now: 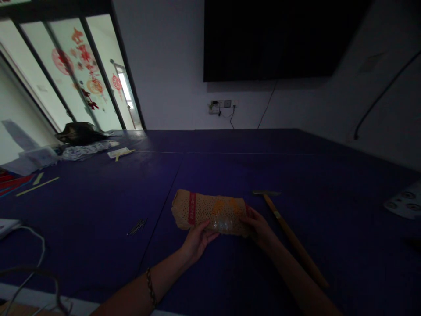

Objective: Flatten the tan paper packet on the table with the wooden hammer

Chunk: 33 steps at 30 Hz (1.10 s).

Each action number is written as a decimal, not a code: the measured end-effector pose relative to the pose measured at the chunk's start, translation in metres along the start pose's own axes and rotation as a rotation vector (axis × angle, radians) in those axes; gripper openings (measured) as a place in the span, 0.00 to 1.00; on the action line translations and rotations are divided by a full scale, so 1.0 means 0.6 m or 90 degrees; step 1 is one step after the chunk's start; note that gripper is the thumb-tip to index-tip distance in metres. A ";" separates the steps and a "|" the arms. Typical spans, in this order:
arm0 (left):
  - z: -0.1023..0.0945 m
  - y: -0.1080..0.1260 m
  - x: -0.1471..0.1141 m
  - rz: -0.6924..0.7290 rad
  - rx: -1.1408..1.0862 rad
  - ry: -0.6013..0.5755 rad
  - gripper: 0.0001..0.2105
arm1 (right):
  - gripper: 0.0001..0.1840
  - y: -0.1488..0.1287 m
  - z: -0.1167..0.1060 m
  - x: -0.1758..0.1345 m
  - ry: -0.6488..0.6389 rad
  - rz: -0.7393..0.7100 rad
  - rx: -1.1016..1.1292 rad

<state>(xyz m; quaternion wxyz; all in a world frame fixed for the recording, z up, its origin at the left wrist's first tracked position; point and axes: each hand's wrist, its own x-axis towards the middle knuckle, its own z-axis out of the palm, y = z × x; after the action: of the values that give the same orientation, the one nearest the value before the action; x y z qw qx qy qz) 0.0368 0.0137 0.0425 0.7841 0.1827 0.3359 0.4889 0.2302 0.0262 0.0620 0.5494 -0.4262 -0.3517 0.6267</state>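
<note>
A brown paper-wrapped package (205,213) with a red band, dark dots and orange print is held up over the purple table (210,173). My left hand (196,242) grips its lower edge, thumb in front and fingers beneath. At the right end, my right hand (259,226) is closed around it, thumb on the front. Shiny clear tape shows on the package between the hands. To the right lies a hammer (292,237) with a long wooden handle, its metal head pointing away. Several thin nails (137,226) rest on the table to the left.
At the far left are a dark bag (80,133), a white pad (119,152) with yellow strips, and red and blue items (13,182). White cables (42,248) run along the near left. A power strip (406,202) sits at the right edge.
</note>
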 end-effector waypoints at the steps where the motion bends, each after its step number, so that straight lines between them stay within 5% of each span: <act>1: 0.001 0.001 -0.002 0.000 -0.001 -0.005 0.13 | 0.22 0.002 -0.003 0.002 0.002 -0.003 -0.009; 7: 0.013 -0.008 -0.029 -0.045 0.023 -0.109 0.12 | 0.21 0.008 -0.018 0.010 0.040 0.002 -0.045; 12: 0.017 -0.028 -0.057 -0.156 0.198 -0.332 0.15 | 0.21 0.010 -0.013 0.005 0.054 0.001 -0.082; 15: 0.016 -0.020 -0.061 0.061 0.438 -0.390 0.14 | 0.20 0.014 -0.008 0.002 0.057 -0.001 -0.123; 18: 0.010 0.006 -0.051 0.410 0.822 -0.341 0.14 | 0.19 0.022 -0.008 0.005 0.064 -0.017 -0.170; 20: 0.005 0.022 -0.040 0.523 1.040 -0.313 0.16 | 0.19 0.029 -0.011 0.010 0.069 -0.035 -0.205; 25: -0.004 0.030 -0.018 0.484 1.266 -0.305 0.19 | 0.19 0.037 -0.023 0.022 0.082 -0.088 -0.328; 33: -0.011 0.023 -0.012 0.471 1.154 -0.316 0.18 | 0.12 0.004 -0.037 0.013 0.197 -0.222 -0.620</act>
<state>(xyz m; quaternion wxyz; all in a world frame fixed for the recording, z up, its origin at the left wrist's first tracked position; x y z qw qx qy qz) 0.0213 0.0133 0.0490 0.1963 0.8990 0.3305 0.2099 0.2495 0.0327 0.0503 0.4296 -0.6541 -0.5821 0.2207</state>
